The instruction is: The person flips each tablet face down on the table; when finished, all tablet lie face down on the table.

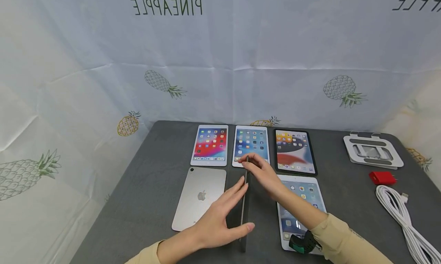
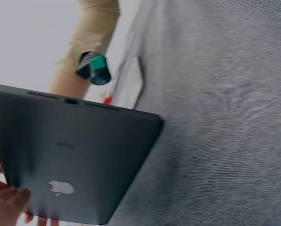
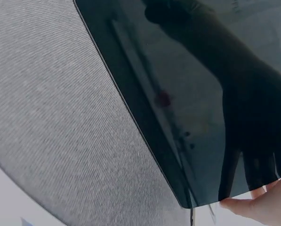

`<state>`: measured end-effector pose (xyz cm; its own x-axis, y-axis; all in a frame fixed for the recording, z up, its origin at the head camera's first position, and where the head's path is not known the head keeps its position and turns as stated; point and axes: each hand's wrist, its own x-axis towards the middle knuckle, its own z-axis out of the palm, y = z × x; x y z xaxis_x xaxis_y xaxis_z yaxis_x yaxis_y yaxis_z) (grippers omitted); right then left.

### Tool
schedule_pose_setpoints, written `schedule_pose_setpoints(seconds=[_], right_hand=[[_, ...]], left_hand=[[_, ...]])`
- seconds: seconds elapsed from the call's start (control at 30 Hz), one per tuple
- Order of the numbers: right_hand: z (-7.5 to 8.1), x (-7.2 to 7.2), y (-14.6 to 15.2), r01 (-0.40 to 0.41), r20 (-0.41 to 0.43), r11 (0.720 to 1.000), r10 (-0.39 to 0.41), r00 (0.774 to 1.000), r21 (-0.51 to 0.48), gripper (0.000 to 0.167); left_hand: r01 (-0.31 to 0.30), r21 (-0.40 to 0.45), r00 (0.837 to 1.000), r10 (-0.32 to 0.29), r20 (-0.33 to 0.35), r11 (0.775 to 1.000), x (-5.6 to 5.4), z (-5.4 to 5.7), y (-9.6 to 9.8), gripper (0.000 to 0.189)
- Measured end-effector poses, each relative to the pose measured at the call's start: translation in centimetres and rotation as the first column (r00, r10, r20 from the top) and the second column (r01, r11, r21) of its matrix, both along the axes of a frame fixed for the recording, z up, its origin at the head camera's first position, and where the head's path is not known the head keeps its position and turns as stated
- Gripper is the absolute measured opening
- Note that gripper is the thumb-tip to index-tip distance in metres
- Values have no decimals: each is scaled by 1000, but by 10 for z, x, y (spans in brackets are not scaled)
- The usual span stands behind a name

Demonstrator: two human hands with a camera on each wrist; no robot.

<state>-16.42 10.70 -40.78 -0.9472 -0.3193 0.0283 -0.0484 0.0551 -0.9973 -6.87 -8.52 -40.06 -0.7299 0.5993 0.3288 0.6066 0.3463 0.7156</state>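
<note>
Nearest, the left hand (image 1: 215, 220) is spread at the left of a dark tablet (image 2: 69, 146), fingers nearly straight with tips at its upper edge, thumb held apart. The right hand (image 1: 263, 174) pinches the tablet's far end between thumb and fingers. This one dark tablet stands upright, long side down, over the middle of the table (image 1: 138, 210); whether its lower edge touches the surface, I cannot tell. Its long axis runs almost straight away from the person, back facing left, dark screen facing right, port end towards the person.

A silver tablet (image 1: 200, 191) lies face down on its left, a white-framed tablet (image 1: 293, 222) screen up on its right, partly hidden by the right forearm. Strips of table show on both sides of the dark tablet, and a broad stretch runs from the silver one to the left edge. Well to the right lie one coiled white cable (image 1: 415, 237) and, just past it, one red charger (image 1: 382, 177).

Farther off, three screen-up tablets (image 1: 252, 145) form a row, two white-framed and one black-framed, making six altogether. One flat stand (image 1: 373, 142) sits near the far right corner. Behind the far edge hangs a pineapple-print cloth (image 1: 213, 45).
</note>
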Motion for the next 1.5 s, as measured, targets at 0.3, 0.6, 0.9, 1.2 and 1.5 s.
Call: schedule_pose_setpoints(seconds=[0.3, 0.6, 0.9, 1.2, 1.5], right_hand=[[3, 8, 17, 11, 30, 998, -13, 999, 63, 34], [0, 15, 36, 34, -4, 994, -34, 999, 105, 44], [-2, 23, 52, 70, -15, 988, -69, 998, 136, 51], [-3, 28, 60, 78, -41, 988, -73, 996, 137, 51], [-11, 28, 68, 51, -63, 997, -47, 997, 62, 48]], left_hand=[[137, -58, 900, -149, -410, 989, 2, -10, 7, 104], [166, -89, 802, -187, -568, 982, 3, -21, 19, 98], [192, -97, 770, -211, -601, 977, 4, -23, 29, 89], [212, -114, 769, -237, -594, 971, 2, -24, 36, 84], [247, -150, 758, -288, -586, 957, -4, -25, 40, 83]])
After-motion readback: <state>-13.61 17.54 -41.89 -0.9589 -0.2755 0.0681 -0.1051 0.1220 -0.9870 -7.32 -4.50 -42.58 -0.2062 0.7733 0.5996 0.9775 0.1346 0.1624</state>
